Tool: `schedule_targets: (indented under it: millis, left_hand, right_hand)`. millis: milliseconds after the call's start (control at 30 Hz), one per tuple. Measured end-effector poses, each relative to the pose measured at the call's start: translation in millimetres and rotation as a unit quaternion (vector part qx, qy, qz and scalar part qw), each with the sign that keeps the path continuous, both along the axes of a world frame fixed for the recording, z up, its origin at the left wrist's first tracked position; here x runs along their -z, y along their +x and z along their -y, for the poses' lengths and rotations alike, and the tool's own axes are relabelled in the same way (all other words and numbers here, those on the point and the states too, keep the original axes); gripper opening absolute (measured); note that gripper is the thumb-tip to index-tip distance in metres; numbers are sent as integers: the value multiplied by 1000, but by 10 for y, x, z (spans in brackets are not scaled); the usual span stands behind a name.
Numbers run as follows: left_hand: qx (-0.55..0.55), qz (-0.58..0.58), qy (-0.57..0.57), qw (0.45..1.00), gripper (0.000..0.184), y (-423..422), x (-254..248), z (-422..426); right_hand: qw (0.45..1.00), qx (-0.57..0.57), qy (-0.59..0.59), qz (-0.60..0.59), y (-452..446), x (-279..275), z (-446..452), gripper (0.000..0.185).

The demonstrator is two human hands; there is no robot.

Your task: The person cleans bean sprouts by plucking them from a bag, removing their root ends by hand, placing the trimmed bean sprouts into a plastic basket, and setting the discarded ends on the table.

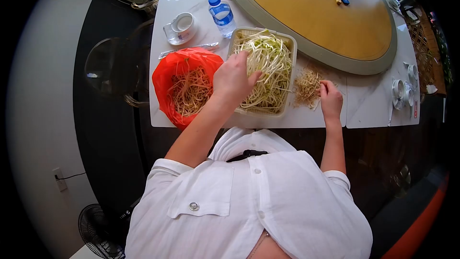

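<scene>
My left hand (235, 77) reaches over the left side of a cream plastic basket (263, 111). Its thumb and index finger are apart, with nothing visible between them. Pale bean sprouts (269, 74) with yellow-green heads fill the basket. Left of it, a red plastic bag (163, 80) stands wide at the mouth, with browner bean sprouts (190, 91) inside; my left wrist passes over its edge. On the right, my right hand (331, 100) is closed in a pinch beside a small heap of thin brownish root trimmings (306, 85). Whatever the pinch holds is too small to make out.
Behind the basket stands a blue-capped water bottle (222, 17). A white cup (183, 23) and a wrapped packet (189, 50) lie left of it. The large round turntable (316, 14) takes up the table's back. More cups (398, 89) stand at the right edge.
</scene>
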State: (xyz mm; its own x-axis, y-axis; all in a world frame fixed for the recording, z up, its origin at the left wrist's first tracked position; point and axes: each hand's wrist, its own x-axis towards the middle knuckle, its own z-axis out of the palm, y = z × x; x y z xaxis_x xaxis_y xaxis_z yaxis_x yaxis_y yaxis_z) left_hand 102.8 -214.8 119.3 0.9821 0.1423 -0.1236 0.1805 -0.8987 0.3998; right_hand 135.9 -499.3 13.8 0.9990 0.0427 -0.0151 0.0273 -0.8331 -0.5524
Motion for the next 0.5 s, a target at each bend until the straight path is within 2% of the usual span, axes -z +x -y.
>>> schedule_targets:
  millis: [33,100,167,233,267,400,500]
  left_hand:
    - [-33,33,-38,998,46,-50,-63,-107]
    - [-93,116,-75,986,35,-171,-45,-408]
    - [-162,103,-63,979,32,-329,-51,-786]
    - [-236,70,-57,967,29,-544,113,-1198]
    - [-261,91,-44,960,24,-663,184,-1370]
    - [-349,64,-27,935,17,-1046,747,-1982]
    - [-297,59,-93,948,23,-1003,1236,-2045]
  right_hand:
    - [998,48,29,10,20,-89,-37,21]
    - [998,61,30,11,65,-226,-103,23]
    - [996,81,31,15,76,-135,-84,25]
    - [973,-54,-211,74,80,219,25,34]
    - [958,-73,-273,-48,30,136,-20,43]
    - [924,-123,-261,-251,-197,-489,-500,38]
    - [913,-241,-169,-283,-453,-716,-1016,37]
